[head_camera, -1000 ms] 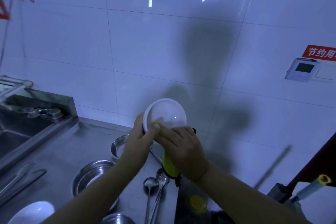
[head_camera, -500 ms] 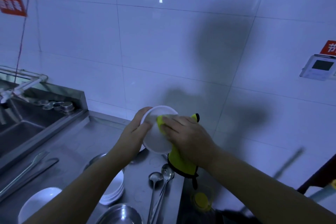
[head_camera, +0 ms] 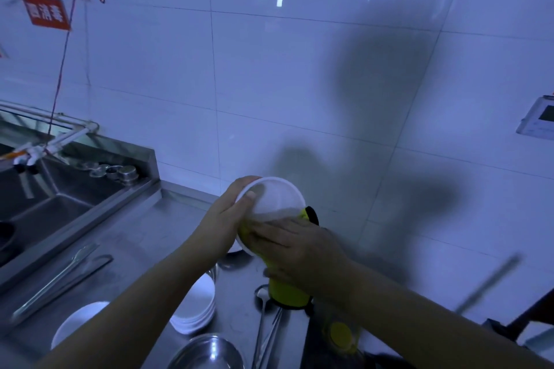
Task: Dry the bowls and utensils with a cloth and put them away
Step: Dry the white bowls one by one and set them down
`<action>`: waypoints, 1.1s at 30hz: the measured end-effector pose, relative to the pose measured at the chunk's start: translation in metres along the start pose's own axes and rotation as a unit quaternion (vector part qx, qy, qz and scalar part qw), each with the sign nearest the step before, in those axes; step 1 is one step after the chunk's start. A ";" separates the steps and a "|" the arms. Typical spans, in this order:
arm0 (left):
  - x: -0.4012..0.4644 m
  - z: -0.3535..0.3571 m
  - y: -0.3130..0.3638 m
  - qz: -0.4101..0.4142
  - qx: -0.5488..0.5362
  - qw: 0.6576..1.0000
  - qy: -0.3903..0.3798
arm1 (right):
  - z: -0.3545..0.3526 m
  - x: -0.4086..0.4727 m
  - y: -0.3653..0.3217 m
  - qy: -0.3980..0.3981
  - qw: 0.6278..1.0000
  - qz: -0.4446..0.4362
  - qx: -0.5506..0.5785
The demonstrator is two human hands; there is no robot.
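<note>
My left hand grips the left rim of a small white bowl, held tilted above the steel counter with its inside facing me. My right hand presses a yellow cloth against the bowl's lower part; the cloth hangs down below the hand. On the counter below lie a stack of white bowls, another white bowl, a steel bowl and spoons.
A steel sink with a white tap sits at the left, small round lids on its ledge. Metal tongs lie near the counter's left edge. A white tiled wall is right behind. A yellow-capped bottle stands at lower right.
My right hand with the cloth has slid from the bowl's upper rim down over its lower part. The view has shifted, showing more of the sink and counter.
</note>
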State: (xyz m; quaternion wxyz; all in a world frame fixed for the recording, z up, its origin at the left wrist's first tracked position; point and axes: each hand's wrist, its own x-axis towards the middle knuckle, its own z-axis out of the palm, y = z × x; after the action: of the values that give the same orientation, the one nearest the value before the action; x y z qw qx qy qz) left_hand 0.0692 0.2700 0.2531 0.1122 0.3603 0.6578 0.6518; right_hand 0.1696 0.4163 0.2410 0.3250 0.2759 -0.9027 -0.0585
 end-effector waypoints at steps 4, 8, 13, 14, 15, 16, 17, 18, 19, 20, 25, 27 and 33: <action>0.007 -0.017 0.009 -0.124 0.044 0.984 -0.121 | -0.001 -0.015 0.021 -0.011 0.993 -0.109 -0.052; 0.010 -0.027 0.011 -0.137 0.208 0.955 -0.158 | 0.003 -0.018 0.029 -0.019 0.995 -0.092 -0.033; -0.008 -0.035 0.017 0.273 0.574 0.763 -0.119 | 0.000 -0.021 0.032 -0.037 0.999 -0.021 -0.008; -0.011 -0.033 0.018 0.326 0.590 0.723 -0.150 | 0.000 -0.019 0.031 -0.039 0.999 -0.010 -0.002; -0.013 -0.031 0.019 0.349 0.597 0.698 -0.187 | 0.000 -0.017 0.029 -0.039 0.999 -0.002 0.003; -0.013 -0.029 0.018 0.353 0.602 0.683 -0.214 | -0.001 -0.015 0.027 -0.033 0.999 0.001 0.008; -0.013 -0.028 0.017 0.351 0.609 0.675 -0.226 | -0.001 -0.013 0.025 -0.027 1.000 0.002 0.012; -0.012 -0.029 0.016 0.351 0.614 0.671 -0.224 | -0.003 -0.013 0.024 -0.015 1.000 0.007 0.016; -0.011 -0.031 0.014 0.345 0.612 0.679 -0.214 | -0.005 -0.013 0.024 0.006 1.000 0.021 0.020; -0.011 -0.033 0.013 0.318 0.592 0.713 -0.200 | -0.007 -0.014 0.024 0.036 0.998 0.047 0.025; -0.017 -0.024 0.003 -0.061 0.106 0.989 -0.088 | -0.008 -0.010 0.020 0.216 0.941 0.245 0.092; -0.017 -0.012 -0.001 -0.116 -0.123 0.983 -0.074 | -0.001 0.002 0.012 0.223 0.932 0.265 0.110; -0.006 -0.001 -0.013 -0.173 -0.327 0.928 -0.043 | 0.030 0.013 -0.013 0.213 0.954 0.200 0.070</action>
State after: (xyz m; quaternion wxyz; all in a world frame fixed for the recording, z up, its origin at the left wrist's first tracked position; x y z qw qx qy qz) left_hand 0.0689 0.2669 0.2388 0.3632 0.2118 0.4547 0.7852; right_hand 0.1489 0.3961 0.2211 0.4949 0.1176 -0.8510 0.1309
